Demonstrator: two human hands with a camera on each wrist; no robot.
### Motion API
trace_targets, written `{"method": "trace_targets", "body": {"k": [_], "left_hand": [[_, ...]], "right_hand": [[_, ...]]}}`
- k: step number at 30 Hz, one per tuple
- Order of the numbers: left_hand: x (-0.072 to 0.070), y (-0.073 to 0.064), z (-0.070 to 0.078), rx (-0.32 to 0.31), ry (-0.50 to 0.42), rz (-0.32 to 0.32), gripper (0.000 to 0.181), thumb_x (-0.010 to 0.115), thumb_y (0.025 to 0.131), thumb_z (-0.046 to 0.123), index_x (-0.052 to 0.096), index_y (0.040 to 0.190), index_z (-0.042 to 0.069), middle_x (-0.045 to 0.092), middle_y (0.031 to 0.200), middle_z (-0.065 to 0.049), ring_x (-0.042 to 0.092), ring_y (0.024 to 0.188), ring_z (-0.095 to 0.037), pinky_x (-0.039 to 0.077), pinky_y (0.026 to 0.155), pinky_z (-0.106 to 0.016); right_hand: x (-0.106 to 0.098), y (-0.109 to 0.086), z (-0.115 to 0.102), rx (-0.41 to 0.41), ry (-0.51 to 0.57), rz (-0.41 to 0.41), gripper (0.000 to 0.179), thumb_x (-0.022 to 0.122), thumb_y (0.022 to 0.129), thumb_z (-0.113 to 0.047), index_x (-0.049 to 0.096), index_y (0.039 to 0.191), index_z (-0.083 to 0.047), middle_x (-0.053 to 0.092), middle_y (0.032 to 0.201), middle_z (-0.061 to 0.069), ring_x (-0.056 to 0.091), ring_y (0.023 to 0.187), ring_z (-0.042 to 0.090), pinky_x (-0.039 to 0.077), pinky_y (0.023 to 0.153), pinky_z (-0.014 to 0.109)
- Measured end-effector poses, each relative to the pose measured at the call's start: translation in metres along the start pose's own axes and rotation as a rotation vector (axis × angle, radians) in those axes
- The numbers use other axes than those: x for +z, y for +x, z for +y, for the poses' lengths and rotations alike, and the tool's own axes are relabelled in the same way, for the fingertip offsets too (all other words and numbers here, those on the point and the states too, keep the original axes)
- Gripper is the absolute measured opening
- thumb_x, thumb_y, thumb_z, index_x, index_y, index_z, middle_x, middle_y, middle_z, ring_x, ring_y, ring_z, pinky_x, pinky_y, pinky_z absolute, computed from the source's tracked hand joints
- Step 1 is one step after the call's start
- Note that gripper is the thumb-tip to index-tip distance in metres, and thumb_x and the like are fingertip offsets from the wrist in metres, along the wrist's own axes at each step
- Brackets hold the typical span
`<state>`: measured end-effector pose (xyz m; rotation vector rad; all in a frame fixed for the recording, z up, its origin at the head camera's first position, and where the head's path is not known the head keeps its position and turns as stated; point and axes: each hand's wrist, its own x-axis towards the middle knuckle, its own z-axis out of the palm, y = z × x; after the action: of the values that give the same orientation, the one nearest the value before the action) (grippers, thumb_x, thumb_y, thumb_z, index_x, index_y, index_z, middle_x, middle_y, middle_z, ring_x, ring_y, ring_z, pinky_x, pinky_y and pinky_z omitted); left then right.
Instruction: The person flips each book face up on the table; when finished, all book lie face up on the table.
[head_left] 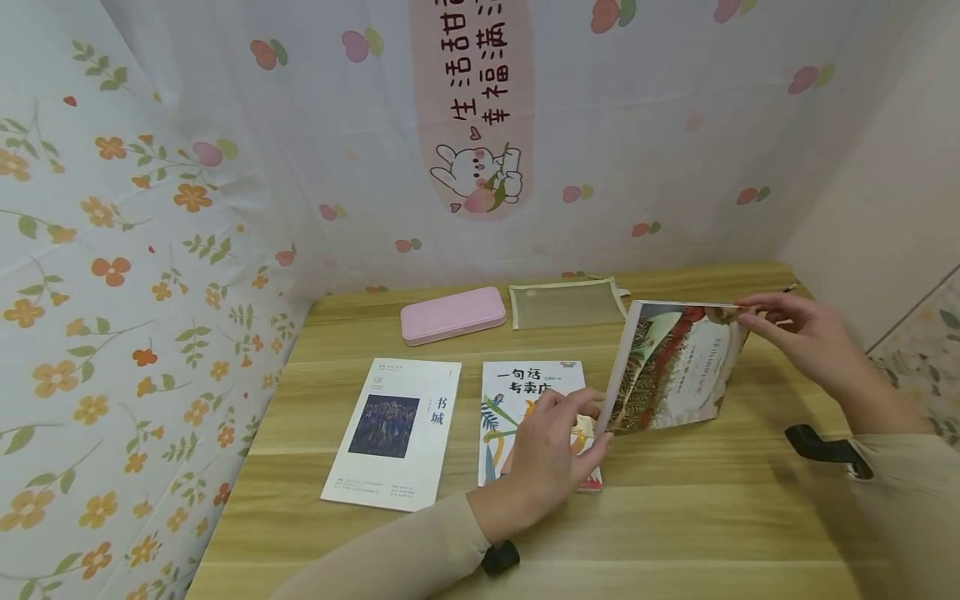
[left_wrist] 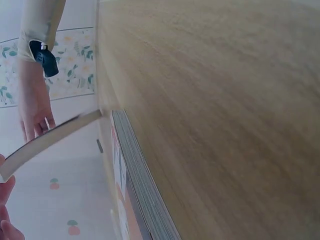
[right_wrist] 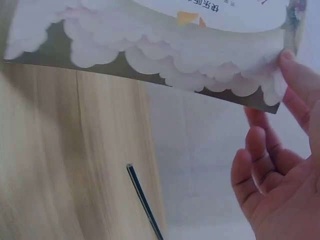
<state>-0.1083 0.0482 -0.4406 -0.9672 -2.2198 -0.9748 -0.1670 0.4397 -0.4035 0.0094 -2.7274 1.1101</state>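
A thin book with a photo-like cover [head_left: 671, 367] is held tilted above the right part of the table. My left hand [head_left: 546, 454] pinches its lower left corner by the spine, above a white book with colourful plant drawings [head_left: 531, 385]. At the opposite upper corner, my right hand [head_left: 806, 337] pinches the cover between thumb and fingers. The right wrist view shows the held book's cloud-like scalloped pattern [right_wrist: 165, 60] and the right thumb on its corner. From the left wrist, the book [left_wrist: 52, 136] appears edge-on and slightly bent.
A white book with a dark picture [head_left: 390, 433] lies at the left on the wooden table [head_left: 675, 517]. Along the back are a pink case [head_left: 453, 313] and a mesh zip pouch [head_left: 567, 307]. A dark pencil-like stick [right_wrist: 144, 200] lies near the table's edge. Printed cloth hangs behind.
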Motion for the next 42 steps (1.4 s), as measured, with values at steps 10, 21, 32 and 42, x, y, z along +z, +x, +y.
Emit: {"method": "trace_targets", "body": {"k": [10,21,32,42], "left_hand": [[0.000,0.000,0.003,-0.187,-0.160,-0.162,0.042,0.086,0.085,0.024,0.069,0.123,0.025,0.077,0.096,0.011,0.052,0.079,-0.012,0.035,0.063,-0.011],[0.005,0.002,0.010,-0.474,-0.258,-0.371,0.038,0.087,0.083,0.032,0.072,0.117,0.029,0.076,0.086,0.018,0.052,0.076,-0.006,0.036,0.051,-0.017],[0.027,-0.002,0.022,-0.469,-0.114,-0.495,0.037,0.085,0.083,0.043,0.071,0.116,0.032,0.072,0.080,0.028,0.053,0.077,0.007,0.037,0.060,-0.012],[0.045,-0.006,0.031,-0.596,-0.211,-0.653,0.035,0.085,0.084,0.041,0.071,0.115,0.032,0.070,0.073,0.028,0.055,0.068,0.015,0.042,0.068,-0.010]], "right_hand": [[0.000,0.001,0.008,-0.062,-0.097,-0.105,0.038,0.076,0.095,-0.030,0.069,0.130,-0.018,0.061,0.104,-0.009,0.055,0.086,0.000,0.045,0.067,0.022],[0.008,0.000,0.035,-0.265,-0.091,-0.247,0.056,0.087,0.081,-0.008,0.063,0.132,-0.011,0.065,0.100,0.002,0.057,0.081,0.006,0.047,0.070,0.022],[0.008,0.004,0.048,-0.319,-0.109,-0.285,0.055,0.087,0.081,-0.007,0.063,0.131,-0.011,0.064,0.096,0.000,0.049,0.073,0.007,0.041,0.061,0.025],[0.012,0.010,0.048,-0.269,-0.161,-0.378,0.047,0.086,0.083,-0.012,0.067,0.126,-0.014,0.063,0.106,0.002,0.050,0.082,0.008,0.042,0.066,0.025]]}}
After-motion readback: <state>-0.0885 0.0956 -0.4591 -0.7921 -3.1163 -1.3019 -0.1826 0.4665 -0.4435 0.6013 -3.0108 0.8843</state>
